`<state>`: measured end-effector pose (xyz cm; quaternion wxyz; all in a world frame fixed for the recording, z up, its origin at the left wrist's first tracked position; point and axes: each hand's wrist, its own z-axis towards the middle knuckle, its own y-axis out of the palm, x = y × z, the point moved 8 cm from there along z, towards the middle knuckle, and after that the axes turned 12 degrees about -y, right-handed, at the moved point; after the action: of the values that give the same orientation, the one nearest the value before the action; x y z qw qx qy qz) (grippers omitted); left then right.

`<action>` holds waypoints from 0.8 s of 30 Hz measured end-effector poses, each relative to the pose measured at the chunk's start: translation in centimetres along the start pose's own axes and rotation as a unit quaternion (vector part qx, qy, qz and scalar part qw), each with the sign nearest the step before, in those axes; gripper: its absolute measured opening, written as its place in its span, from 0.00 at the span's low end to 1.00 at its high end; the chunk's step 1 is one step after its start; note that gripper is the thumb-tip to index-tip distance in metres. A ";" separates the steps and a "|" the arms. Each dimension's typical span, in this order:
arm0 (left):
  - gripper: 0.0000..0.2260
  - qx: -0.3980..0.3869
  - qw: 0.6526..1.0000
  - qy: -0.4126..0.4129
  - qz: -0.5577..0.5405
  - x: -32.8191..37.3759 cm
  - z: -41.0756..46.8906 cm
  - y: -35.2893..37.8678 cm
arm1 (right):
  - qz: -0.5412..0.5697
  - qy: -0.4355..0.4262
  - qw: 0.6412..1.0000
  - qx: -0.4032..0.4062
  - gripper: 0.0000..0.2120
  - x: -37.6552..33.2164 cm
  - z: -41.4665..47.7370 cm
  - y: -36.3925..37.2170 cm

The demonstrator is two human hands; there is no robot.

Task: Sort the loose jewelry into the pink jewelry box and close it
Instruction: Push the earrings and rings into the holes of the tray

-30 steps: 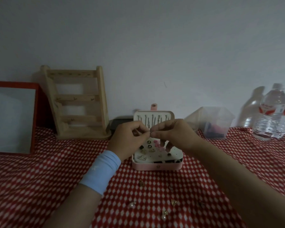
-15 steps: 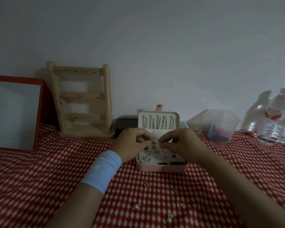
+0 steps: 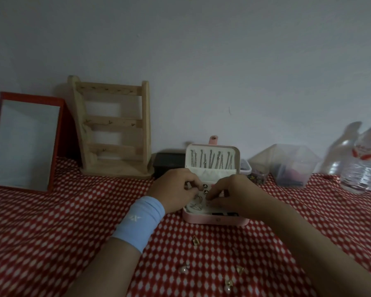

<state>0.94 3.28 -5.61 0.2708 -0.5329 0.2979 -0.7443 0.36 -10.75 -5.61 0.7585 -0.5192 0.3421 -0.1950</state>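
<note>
Both hands, raised and pinched together above the tray a second ago, now sit low inside the open pink jewelry box (image 3: 215,220) at mid-table on the red checked cloth (image 3: 51,228), lid upright with chains hung in it. Left hand (image 3: 174,192), blue wristband (image 3: 138,221) on the wrist, curls fingertips at the tray's left edge; right hand (image 3: 234,195) presses fingertips into the tray centre — fingers narrow on both, contents of either pinch cannot be made out. Loose earrings (image 3: 195,240) and pearl pieces (image 3: 183,269) lie on the cloth nearer the camera; wooden jewelry stand (image 3: 111,127) at rear left.
</note>
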 end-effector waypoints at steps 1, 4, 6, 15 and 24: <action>0.06 -0.002 1.000 0.003 0.002 0.1 0.0 0.1 | -0.002 -0.002 1.000 -0.004 0.09 0.0 0.0 0.1; 0.06 -0.012 1.000 0.010 0.012 0.5 -0.2 0.3 | -0.015 -0.003 1.000 -0.015 0.09 0.1 0.1 0.1; 0.06 -0.016 1.000 0.013 0.013 0.6 -0.4 0.3 | -0.025 0.001 0.999 -0.022 0.09 0.2 0.1 0.1; 0.05 -0.018 0.993 0.040 0.107 1.4 -0.8 0.9 | -0.030 0.022 0.997 -0.072 0.08 0.1 0.8 0.6; 0.08 -0.040 0.988 0.037 0.146 1.4 -0.8 1.4 | -0.039 0.051 0.997 -0.038 0.11 0.3 0.2 -0.2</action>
<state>-0.09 1.50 -5.96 0.3439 -0.4664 0.4115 -0.7034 0.69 -10.88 -5.45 0.7115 -0.5498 0.3672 -0.2379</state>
